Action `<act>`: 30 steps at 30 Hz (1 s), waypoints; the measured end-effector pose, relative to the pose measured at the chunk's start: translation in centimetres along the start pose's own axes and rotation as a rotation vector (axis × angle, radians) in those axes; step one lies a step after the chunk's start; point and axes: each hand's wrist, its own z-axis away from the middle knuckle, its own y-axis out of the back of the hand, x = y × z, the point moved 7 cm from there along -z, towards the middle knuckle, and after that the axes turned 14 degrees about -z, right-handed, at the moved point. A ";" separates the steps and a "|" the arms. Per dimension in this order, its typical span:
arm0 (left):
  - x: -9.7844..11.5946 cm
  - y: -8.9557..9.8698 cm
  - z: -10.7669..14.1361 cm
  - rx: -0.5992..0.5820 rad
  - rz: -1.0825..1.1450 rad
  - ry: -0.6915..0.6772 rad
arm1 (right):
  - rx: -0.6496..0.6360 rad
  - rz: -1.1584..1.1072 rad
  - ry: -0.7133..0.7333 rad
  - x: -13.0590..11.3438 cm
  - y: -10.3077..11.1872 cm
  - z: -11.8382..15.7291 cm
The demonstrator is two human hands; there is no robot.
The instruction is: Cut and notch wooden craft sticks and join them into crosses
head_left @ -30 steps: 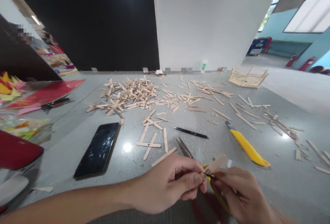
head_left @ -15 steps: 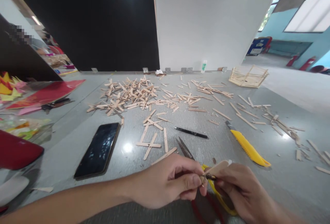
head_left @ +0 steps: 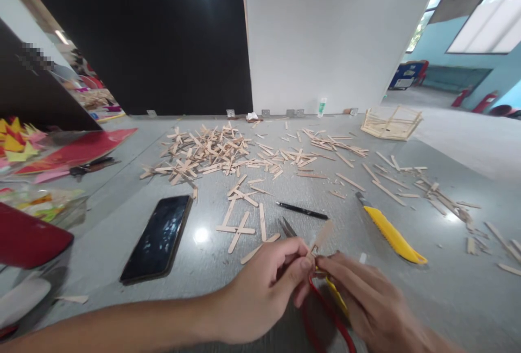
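Counter (head_left: 101,244): partly covered by scattered sticks (head_left: 211,149).
Left hand (head_left: 264,290): one wooden stick (head_left: 323,235) is pinched above the scissors (head_left: 337,318).
Right hand (head_left: 364,290): placed beside that stick; what is gripped cannot be told.

Black panel (head_left: 163,33), white panel (head_left: 325,33), blue wall (head_left: 445,34)

Got a bare left forearm (head_left: 142,318), slim and smooth, running into an equally bare left hand (head_left: 264,293) with a short thumbnail (head_left: 305,262). Also got a bare right hand (head_left: 366,293), kinda blurry round the fingers (head_left: 345,274) tbh, plus a bit of wrist (head_left: 431,339) at the near right.
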 end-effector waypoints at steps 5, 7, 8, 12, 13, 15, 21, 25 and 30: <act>0.2 0.2 -0.2 -0.024 0.010 0.011 | 0.014 -0.196 -0.160 1.2 -0.2 0.5; 0.3 0.2 -0.3 -0.021 0.022 0.014 | 0.058 -0.225 -0.201 1.5 0.1 0.7; 0.3 0.2 -0.2 -0.022 0.019 0.017 | 0.079 -0.248 -0.228 1.7 0.1 0.7; -0.1 -0.2 0.0 -0.013 -0.018 0.041 | 0.127 -0.452 -0.489 2.7 -0.2 0.7; -0.2 -0.3 0.1 -0.005 -0.025 0.045 | 0.130 -0.533 -0.582 3.0 -0.5 0.8; -0.4 -0.5 0.2 0.018 -0.035 0.055 | 0.142 -0.710 -0.749 3.3 -1.1 1.0; 0.0 -0.9 0.5 0.044 -0.083 0.044 | 0.189 -1.193 -0.998 2.9 -2.7 1.1; 0.1 -1.1 0.6 0.027 -0.051 0.043 | 0.154 -1.371 -1.029 2.6 -3.4 1.1; 0.0 -1.3 0.6 0.005 -0.010 0.037 | 0.129 -1.407 -1.018 2.7 -3.7 1.4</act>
